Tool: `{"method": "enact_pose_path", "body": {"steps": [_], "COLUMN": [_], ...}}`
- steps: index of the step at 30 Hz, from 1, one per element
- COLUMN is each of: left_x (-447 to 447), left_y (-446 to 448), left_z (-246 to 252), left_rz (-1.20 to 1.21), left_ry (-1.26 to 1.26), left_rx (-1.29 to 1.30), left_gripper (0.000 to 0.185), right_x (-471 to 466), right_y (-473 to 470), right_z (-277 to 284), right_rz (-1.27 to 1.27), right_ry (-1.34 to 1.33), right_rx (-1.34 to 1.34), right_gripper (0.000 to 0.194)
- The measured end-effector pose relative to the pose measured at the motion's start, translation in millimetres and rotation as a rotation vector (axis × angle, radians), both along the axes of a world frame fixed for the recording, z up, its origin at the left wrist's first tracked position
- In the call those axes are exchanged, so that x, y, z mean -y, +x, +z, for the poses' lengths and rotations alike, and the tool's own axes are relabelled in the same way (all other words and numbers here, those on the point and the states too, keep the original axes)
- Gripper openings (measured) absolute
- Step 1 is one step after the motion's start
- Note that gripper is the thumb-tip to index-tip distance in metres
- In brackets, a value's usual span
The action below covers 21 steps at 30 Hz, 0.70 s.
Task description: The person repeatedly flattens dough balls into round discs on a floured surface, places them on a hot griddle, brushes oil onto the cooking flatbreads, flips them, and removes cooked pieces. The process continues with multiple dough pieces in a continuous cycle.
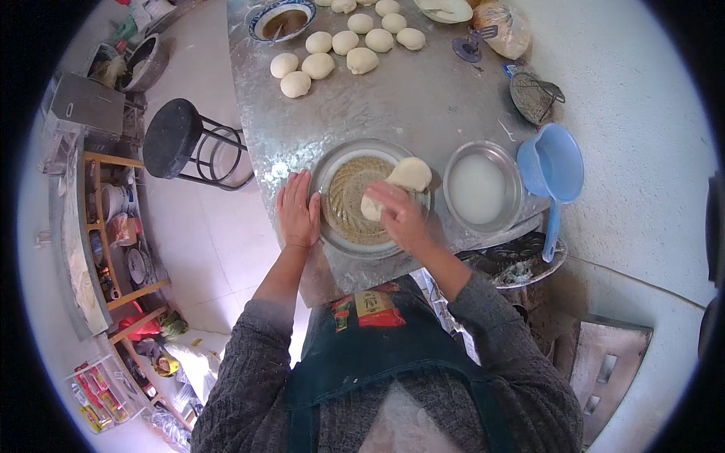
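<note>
A wide metal plate (334, 154) sits near the front edge of the table, its middle covered with a layer of sesame seeds (346, 218) marked by swirled grooves. My left hand (298, 212) lies flat at the plate's left rim, thumb apart from the fingers and nothing in it. Over the plate's right half, my right hand (405, 218) is slightly blurred, its fingers on a pale dough piece (371, 208) that it partly hides. Another dough piece (412, 174) rests at the plate's upper right rim, just beyond my right fingers.
Right of the plate stand a metal bowl of whitish liquid (478, 189) and a blue plastic dipper (552, 161). Several dough balls (345, 42) and a patterned bowl of brown sauce (283, 22) occupy the far table. A wire strainer (532, 96) lies by the wall; a black stool (173, 137) stands left.
</note>
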<state>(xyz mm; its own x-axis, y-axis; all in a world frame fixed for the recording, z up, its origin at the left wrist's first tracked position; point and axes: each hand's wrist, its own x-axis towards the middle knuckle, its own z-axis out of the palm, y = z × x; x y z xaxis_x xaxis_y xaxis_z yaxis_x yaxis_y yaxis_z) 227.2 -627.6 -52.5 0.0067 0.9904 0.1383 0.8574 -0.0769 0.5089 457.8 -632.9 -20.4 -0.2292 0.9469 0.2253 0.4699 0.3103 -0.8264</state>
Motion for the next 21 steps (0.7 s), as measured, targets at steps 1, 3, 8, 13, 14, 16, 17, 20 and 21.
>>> {"method": "enact_pose_path", "body": {"steps": [1, 3, 8, 13, 14, 16, 17, 20, 21], "left_x": [-0.1, -0.4, -1.4, -1.6, -1.4, -1.4, -1.4, -0.7, -0.8], "left_y": [-0.2, -0.3, -1.2, -2.3, -2.0, -1.7, -1.6, -1.8, -1.5], "left_z": [0.0, 0.3, 0.8, -1.3, -2.2, -3.6, -4.1, -4.2, -4.0], "left_rz": [-0.002, -0.002, 0.022, 0.030, 0.032, 0.029, 0.029, 0.038, 0.034], "left_ry": [0.006, 0.005, -0.009, -0.008, -0.006, -0.004, -0.005, -0.009, -0.014], "left_rx": [0.004, 0.012, 0.024, 0.004, 0.007, 0.010, 0.010, 0.005, 0.003], "left_gripper": [0.047, 0.047, 0.046, 0.046, 0.046, 0.046, 0.046, 0.046, 0.046], "right_x": [-5.8, -15.2, -8.4, -12.6, -18.6, -30.9, -35.3, -36.5, -33.5], "right_y": [-3.7, -14.8, -30.2, 3.5, 11.3, 18.3, 17.1, -3.9, -15.1], "right_z": [0.1, -1.2, -1.9, 10.2, 12.1, 13.0, 12.0, 5.4, 2.6], "right_rz": [-0.059, -0.131, 0.150, -0.044, -0.040, 0.030, 0.053, 0.123, 0.122], "right_ry": [-0.012, 0.149, 0.044, 0.221, 0.234, 0.264, 0.271, 0.265, 0.281], "right_rx": [-0.037, 0.066, -0.003, 0.336, 0.415, 0.536, 0.504, 0.449, 0.443], "right_gripper": [0.037, 0.033, 0.030, 0.032, 0.032, 0.034, 0.035, 0.039, 0.042]}}
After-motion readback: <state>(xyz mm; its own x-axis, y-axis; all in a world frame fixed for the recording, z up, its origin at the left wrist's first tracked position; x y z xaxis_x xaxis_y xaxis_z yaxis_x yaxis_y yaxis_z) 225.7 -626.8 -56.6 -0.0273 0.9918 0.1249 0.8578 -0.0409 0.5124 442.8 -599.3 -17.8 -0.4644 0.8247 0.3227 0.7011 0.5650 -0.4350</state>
